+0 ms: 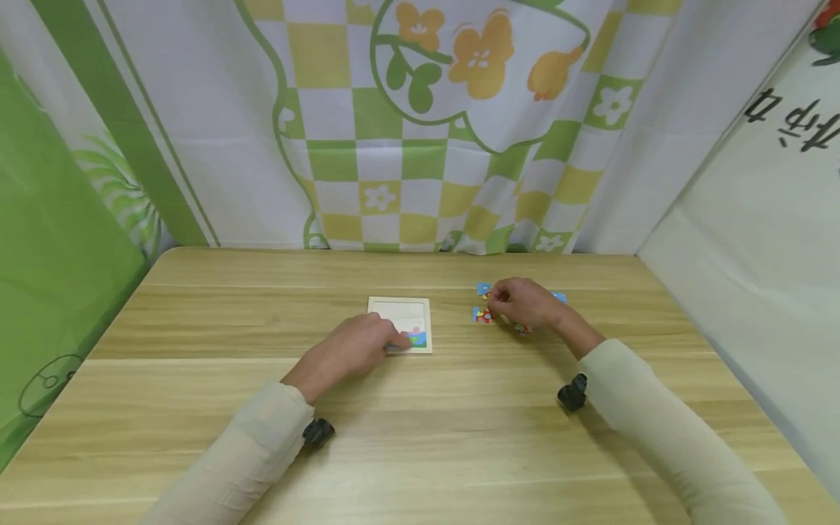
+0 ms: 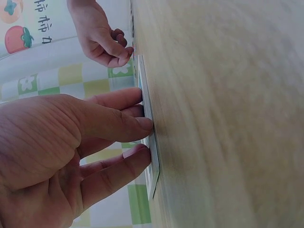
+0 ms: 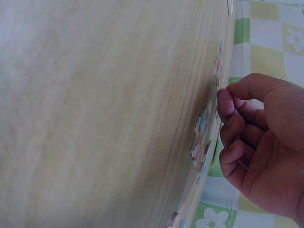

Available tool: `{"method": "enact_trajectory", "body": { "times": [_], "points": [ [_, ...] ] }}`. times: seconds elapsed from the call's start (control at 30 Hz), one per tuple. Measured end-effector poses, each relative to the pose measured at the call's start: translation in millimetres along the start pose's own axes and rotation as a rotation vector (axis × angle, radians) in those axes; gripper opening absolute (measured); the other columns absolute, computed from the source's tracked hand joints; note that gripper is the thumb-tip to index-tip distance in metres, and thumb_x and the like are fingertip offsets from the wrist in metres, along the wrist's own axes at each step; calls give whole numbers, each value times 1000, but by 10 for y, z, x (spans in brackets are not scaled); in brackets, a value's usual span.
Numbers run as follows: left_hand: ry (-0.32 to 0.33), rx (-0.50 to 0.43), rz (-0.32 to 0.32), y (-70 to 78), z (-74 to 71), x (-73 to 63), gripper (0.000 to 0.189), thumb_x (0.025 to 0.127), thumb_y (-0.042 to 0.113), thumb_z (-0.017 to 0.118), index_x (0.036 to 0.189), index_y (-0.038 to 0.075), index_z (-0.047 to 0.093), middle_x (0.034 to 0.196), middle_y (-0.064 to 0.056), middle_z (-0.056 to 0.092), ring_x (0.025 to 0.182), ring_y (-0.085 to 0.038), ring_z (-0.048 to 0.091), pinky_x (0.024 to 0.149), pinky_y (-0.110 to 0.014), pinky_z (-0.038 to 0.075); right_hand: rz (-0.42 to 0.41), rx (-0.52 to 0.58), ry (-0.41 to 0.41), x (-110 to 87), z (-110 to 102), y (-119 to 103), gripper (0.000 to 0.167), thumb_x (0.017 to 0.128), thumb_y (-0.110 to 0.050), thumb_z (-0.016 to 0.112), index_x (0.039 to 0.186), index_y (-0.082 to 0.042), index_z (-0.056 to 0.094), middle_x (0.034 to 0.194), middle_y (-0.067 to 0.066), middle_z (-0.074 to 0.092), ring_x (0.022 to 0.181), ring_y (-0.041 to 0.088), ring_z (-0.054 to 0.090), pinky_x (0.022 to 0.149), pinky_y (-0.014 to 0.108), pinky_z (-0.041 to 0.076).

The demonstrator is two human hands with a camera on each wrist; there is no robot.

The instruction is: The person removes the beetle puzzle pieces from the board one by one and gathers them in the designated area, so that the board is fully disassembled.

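Note:
On the table lies a small square puzzle tray (image 1: pixel 429 321) with a pale frame. A colourful blue, green and pink puzzle part (image 1: pixel 418 338) sits in its lower right corner. My left hand (image 1: pixel 357 344) rests its fairly straight fingers and thumb on the tray's near left side; in the left wrist view the fingertips touch its rim (image 2: pixel 154 164). To the right, my right hand (image 1: pixel 525 302) is over loose puzzle pieces, fingers curled, with thumb and index tips together. Whether a piece is between them cannot be seen. In the right wrist view, a loose piece (image 3: pixel 201 133) lies below the right hand (image 3: pixel 266 137).
Loose puzzle pieces lie around the right hand: a blue one (image 1: pixel 483 289), a red and blue one (image 1: pixel 482 315), and others partly hidden behind it. A checked curtain (image 1: pixel 420 175) hangs along the back edge of the wooden table (image 1: pixel 420 445).

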State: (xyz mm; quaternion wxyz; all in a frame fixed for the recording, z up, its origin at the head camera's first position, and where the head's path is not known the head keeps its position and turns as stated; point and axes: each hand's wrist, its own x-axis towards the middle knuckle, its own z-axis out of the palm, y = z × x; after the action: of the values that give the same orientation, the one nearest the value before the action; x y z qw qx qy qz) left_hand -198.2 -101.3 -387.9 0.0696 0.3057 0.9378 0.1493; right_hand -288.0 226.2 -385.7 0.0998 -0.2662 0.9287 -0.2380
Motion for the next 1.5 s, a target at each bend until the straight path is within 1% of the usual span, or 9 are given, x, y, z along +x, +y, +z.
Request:
{"method": "enact_trajectory", "body": {
  "times": [0.2, 0.4, 0.53, 0.7, 0.8, 1.0, 1.17, 1.33, 1.5],
  "points": [
    [2, -10, -4, 15, -11, -2, 28, 100, 6, 65, 122, 17, 78, 124, -10, 71, 110, -30, 69, 78, -34, 53, 1, -1, 14, -15, -7, -2, 16, 103, -12, 58, 99, -5, 72, 91, 3, 71, 75, 15, 58, 78, 39, 50],
    [18, 10, 33, 35, -37, -8, 29, 98, 0, 66, 117, 16, 81, 120, -9, 73, 99, -26, 72, 75, -33, 53, -12, 46, 29, -29, 10, -67, 16, 102, -12, 60, 99, -4, 73, 92, 4, 72, 67, 13, 59, 71, 35, 52],
    [35, 28, 65, 33, -42, 2, 24, 102, 6, 63, 114, 14, 82, 113, -12, 74, 92, -25, 72, 74, -31, 53, -55, 73, 30, -13, 37, -155, 16, 102, -13, 62, 97, -4, 74, 90, 5, 72, 67, 13, 58, 65, 31, 50],
    [57, 45, 91, 25, -37, 0, 22, 103, 10, 62, 113, 14, 82, 108, -11, 76, 92, -27, 73, 76, -32, 56, -102, 86, 7, 16, 86, -321, 14, 101, -10, 64, 95, -4, 74, 88, 3, 72, 71, 13, 60, 64, 31, 49],
    [49, 34, 83, 27, -34, 2, 21, 100, 7, 65, 113, 13, 81, 111, -10, 75, 98, -29, 73, 81, -34, 57, -130, 70, 6, 37, 126, -420, 11, 100, -10, 66, 97, -4, 74, 88, 1, 72, 77, 13, 62, 70, 33, 51],
    [14, -32, 16, 43, -31, 25, 29, 90, -9, 72, 111, 8, 81, 120, -7, 72, 112, -32, 68, 89, -35, 56, -165, 71, -39, 89, 223, -608, 11, 100, -10, 66, 101, -5, 76, 93, 3, 73, 81, 13, 64, 73, 34, 53],
    [-16, -75, -36, 46, -39, 30, 27, 90, -8, 73, 110, 8, 81, 122, -8, 72, 114, -29, 68, 93, -36, 55, -202, 78, -61, 139, 322, -759, 9, 98, -8, 67, 101, -5, 75, 93, 2, 73, 77, 10, 62, 70, 30, 52],
    [-30, -73, -35, 45, -49, 31, 28, 90, -9, 73, 111, 8, 81, 123, -8, 71, 113, -29, 68, 89, -34, 56, -266, 69, -82, 196, 397, -834, 9, 96, -4, 67, 101, -4, 74, 89, 0, 69, 71, 11, 56, 68, 28, 49],
    [-33, -69, -33, 18, -38, 29, 31, 90, -8, 72, 113, 9, 81, 127, -7, 69, 115, -28, 67, 87, -32, 55, -292, -1, -92, 251, 439, -874, 15, 96, -9, 71, 110, -4, 75, 100, 1, 70, 87, 18, 61, 80, 31, 50]
  ]
}}
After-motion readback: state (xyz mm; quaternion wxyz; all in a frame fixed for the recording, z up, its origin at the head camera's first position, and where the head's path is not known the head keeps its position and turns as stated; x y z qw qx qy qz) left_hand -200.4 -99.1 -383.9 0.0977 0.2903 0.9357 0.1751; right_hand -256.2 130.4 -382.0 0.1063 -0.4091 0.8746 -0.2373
